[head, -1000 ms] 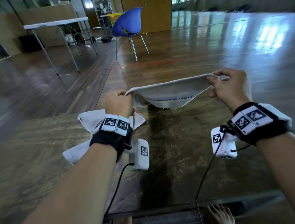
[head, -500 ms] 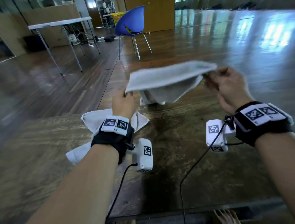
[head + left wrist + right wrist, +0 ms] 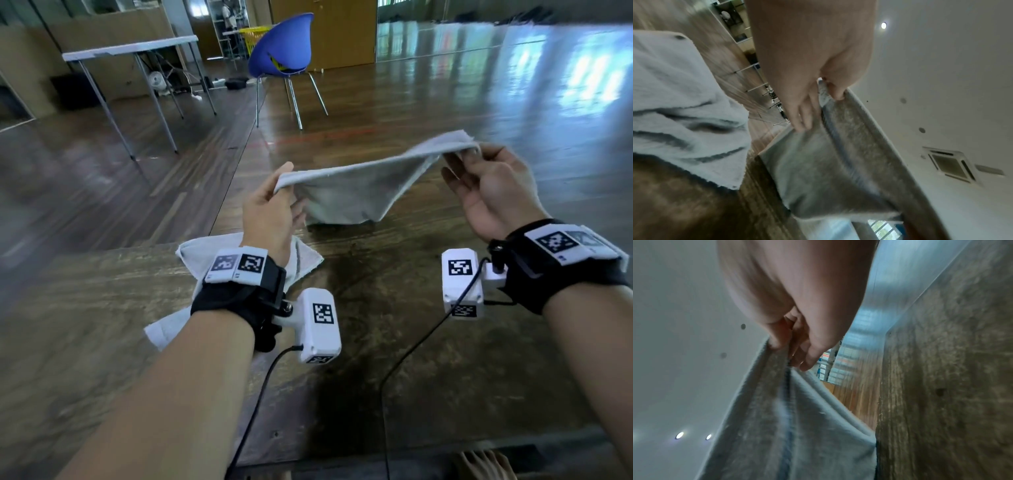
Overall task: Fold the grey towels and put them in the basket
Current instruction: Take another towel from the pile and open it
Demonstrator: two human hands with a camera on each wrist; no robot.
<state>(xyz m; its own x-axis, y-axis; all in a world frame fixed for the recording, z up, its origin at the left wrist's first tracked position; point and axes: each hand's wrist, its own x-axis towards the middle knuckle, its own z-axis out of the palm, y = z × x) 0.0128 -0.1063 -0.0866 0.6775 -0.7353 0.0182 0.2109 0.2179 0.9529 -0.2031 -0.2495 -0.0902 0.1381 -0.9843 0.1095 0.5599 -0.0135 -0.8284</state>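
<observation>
No readable text, labels or numbers; the wrist bands [image 3: 239, 265] carry only square coded markers.

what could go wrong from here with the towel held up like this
1. Each hand only pinches a corner: the left hand and right hand hold the grey towel by its top edge, so a light grip could let a corner slip.
2. Its hanging bottom seems close to the table and might bunch there, spoiling the fold.
3. The second towel under the left wrist could get dragged.
</observation>
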